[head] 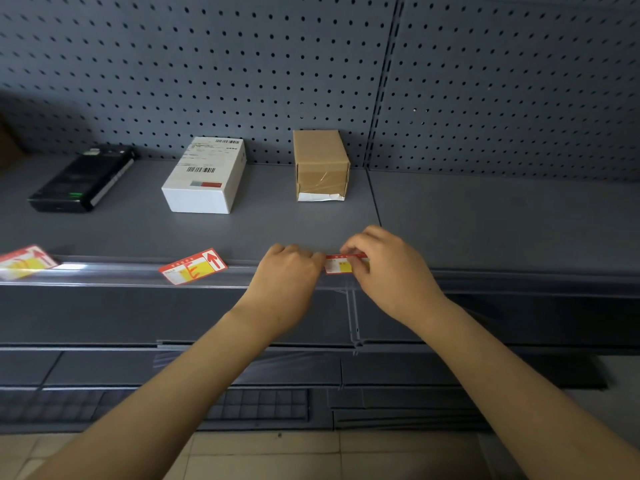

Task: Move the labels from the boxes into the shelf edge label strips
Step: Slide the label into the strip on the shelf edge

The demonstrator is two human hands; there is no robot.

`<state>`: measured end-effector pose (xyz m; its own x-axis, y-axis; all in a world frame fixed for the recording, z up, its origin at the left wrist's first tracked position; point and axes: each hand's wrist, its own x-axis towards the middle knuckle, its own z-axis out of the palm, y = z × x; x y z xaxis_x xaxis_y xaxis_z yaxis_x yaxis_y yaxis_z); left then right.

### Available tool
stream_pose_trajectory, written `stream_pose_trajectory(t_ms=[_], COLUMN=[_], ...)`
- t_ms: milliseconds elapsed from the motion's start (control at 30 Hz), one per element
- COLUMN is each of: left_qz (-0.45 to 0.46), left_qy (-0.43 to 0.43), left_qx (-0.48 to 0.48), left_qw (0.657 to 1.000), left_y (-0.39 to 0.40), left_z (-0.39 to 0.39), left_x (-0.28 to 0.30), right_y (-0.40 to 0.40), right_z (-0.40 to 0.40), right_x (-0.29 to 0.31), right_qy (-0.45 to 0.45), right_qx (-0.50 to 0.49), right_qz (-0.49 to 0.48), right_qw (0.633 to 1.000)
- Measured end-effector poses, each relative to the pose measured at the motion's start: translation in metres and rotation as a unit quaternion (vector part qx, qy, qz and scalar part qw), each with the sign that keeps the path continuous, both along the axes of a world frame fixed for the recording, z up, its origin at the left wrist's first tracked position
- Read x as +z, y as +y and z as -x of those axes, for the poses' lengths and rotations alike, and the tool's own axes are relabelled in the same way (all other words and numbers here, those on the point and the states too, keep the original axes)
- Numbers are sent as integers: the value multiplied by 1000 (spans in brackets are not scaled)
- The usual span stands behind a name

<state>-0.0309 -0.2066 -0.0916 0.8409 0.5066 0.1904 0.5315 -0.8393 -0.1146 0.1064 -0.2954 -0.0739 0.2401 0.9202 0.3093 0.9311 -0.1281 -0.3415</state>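
While both hands work the label [341, 266] at the strip [121, 273], the main risk sits right there: the card looks only partly seated, its top edge red and proud of the strip's lip, so uneven pressure could buckle it or pop one end out. Pushing from the right alone would likely skew it; the two labels further left along the strip show how that ends.

Near: both forearms reach up from the bottom of frame and converge on the strip. Left hand [289, 271] is knuckles-up, fingers curled down over the strip edge at the label's left end; whether it pinches the card or just braces on the strip, I cannot tell. Right hand [384, 263] arches over the label's right half, fingertips curled onto its top edge, thumb hidden beneath; it appears to grip the card.

Left along the strip: a second label [193, 270] lies tilted, not slotted, and a third [24, 262] at the frame edge, also askew. Both probably need seating, so the task reads as partway done.

Beyond the strip, on the shelf [485, 220]: brown box [320, 161] straight behind the hands, white box [206, 174] left of it, black box [83, 180] further left. No label shows on any box. Pegboard [242, 64] backs it all.
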Motion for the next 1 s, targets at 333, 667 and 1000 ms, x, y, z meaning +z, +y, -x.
stream_pose_trajectory(t_ms=[333,667,1000], left_qz=[-6,55,73], left_qy=[20,-4,-52], left_qx=[-9,-26,-4], left_qw=[1000,998,996], left_y=[5,9,22], left_z=[0,8,15], left_x=[-2,-2,20], right_y=[0,14,20], right_z=[-1,15,22], right_x=[-2,-14,-20], right_qy=[22,-39,22], right_qx=[0,10,4], right_qz=[-13,-35,-39], right_qw=[1000,999,999])
